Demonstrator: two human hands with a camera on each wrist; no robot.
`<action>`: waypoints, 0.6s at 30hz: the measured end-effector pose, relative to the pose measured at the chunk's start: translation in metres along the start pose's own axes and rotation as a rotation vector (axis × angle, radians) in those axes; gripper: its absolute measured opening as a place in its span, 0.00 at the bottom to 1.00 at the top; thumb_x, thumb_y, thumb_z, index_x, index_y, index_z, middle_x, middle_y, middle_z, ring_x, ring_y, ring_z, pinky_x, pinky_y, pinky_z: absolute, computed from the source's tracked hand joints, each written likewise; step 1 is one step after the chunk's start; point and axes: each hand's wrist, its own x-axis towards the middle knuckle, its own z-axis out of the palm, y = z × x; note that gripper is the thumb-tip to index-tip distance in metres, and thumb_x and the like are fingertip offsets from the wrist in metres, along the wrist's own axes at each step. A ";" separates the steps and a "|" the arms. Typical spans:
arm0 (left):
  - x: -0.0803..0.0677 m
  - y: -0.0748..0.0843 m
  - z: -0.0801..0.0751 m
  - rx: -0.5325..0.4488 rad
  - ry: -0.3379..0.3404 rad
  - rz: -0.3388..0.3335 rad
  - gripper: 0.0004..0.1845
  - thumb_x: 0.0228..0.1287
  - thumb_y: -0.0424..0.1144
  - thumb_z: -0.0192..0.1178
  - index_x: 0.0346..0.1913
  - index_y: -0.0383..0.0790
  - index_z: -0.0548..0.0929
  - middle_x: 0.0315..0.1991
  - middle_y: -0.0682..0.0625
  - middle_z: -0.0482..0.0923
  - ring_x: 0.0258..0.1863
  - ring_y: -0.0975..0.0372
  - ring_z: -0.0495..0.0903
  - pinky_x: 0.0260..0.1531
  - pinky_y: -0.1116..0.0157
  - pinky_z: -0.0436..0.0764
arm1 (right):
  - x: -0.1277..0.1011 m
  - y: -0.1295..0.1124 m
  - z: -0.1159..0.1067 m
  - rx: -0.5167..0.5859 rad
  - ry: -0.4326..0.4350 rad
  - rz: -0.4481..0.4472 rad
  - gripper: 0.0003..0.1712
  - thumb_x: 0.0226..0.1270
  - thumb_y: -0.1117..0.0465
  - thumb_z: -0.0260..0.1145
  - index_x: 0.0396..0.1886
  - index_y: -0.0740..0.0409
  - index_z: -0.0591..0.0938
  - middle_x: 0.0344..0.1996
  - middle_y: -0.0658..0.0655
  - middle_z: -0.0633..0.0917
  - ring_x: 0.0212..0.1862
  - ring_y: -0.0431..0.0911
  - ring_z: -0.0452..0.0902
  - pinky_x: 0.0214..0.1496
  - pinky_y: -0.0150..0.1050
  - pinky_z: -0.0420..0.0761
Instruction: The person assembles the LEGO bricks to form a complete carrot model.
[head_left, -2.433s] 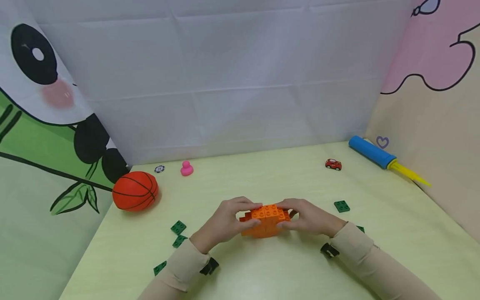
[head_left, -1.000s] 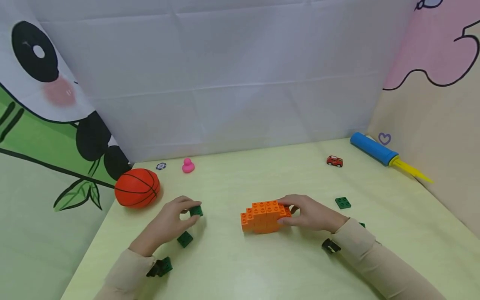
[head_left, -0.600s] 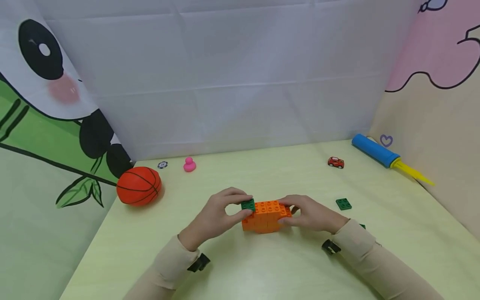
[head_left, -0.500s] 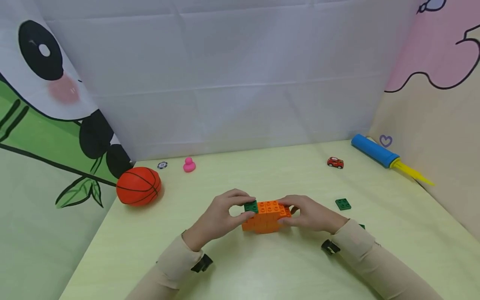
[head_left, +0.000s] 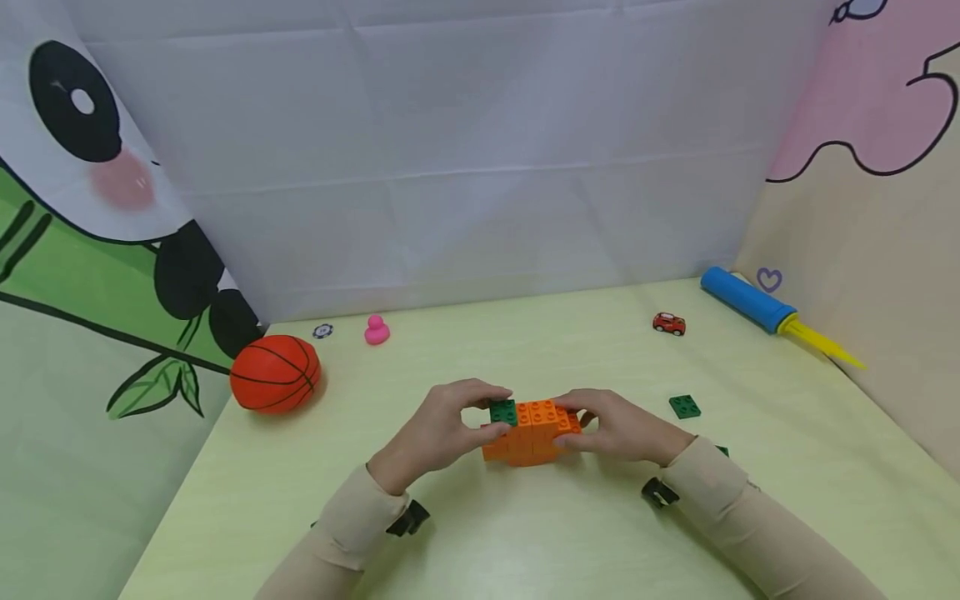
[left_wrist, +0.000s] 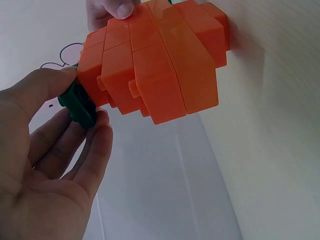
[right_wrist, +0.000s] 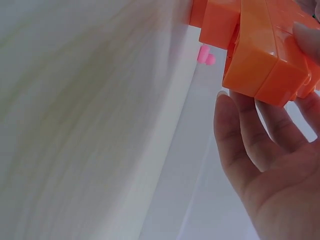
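Observation:
An orange build of stacked toy bricks (head_left: pixel 534 440) stands on the table, with stepped sides and studs on top. My left hand (head_left: pixel 442 432) pinches a flat green brick (head_left: pixel 502 412) between thumb and fingers at the build's upper left. In the left wrist view that green brick (left_wrist: pixel 80 105) lies against the studded side of the orange build (left_wrist: pixel 165 60). Whether it is pressed fully down cannot be told. My right hand (head_left: pixel 622 427) grips the build's right end; the right wrist view shows its fingers (right_wrist: pixel 232 135) around the orange bricks (right_wrist: pixel 260 55).
A loose green brick (head_left: pixel 685 407) lies to the right, and another (head_left: pixel 723 450) is partly behind the right sleeve. Farther back are a basketball (head_left: pixel 275 374), a round chip (head_left: pixel 322 332), a pink toy (head_left: pixel 377 330), a red toy car (head_left: pixel 669 323) and a blue-and-yellow pump (head_left: pixel 750 302).
My left hand let go of the orange build, picked up a green brick at the left and brought it right onto the build's upper left. My right hand kept its grip.

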 end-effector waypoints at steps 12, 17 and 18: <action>-0.039 -0.031 -0.043 0.057 -0.115 -0.133 0.22 0.65 0.45 0.68 0.61 0.50 0.81 0.56 0.56 0.81 0.55 0.58 0.79 0.58 0.50 0.77 | 0.000 0.000 -0.002 0.002 -0.002 -0.011 0.32 0.67 0.43 0.68 0.66 0.51 0.77 0.53 0.42 0.81 0.50 0.43 0.75 0.54 0.45 0.80; -0.079 -0.066 -0.069 0.071 -0.247 -0.355 0.22 0.63 0.43 0.69 0.60 0.48 0.82 0.56 0.52 0.81 0.58 0.52 0.77 0.59 0.44 0.74 | -0.001 0.000 -0.001 0.010 0.003 -0.018 0.32 0.67 0.43 0.68 0.66 0.52 0.77 0.53 0.43 0.81 0.50 0.43 0.75 0.54 0.47 0.81; -0.087 -0.070 -0.073 0.067 -0.269 -0.412 0.23 0.61 0.43 0.70 0.60 0.49 0.82 0.57 0.52 0.80 0.58 0.51 0.76 0.59 0.44 0.74 | 0.000 0.000 -0.001 0.014 0.002 -0.017 0.32 0.67 0.43 0.68 0.66 0.52 0.77 0.53 0.43 0.81 0.51 0.44 0.75 0.54 0.47 0.81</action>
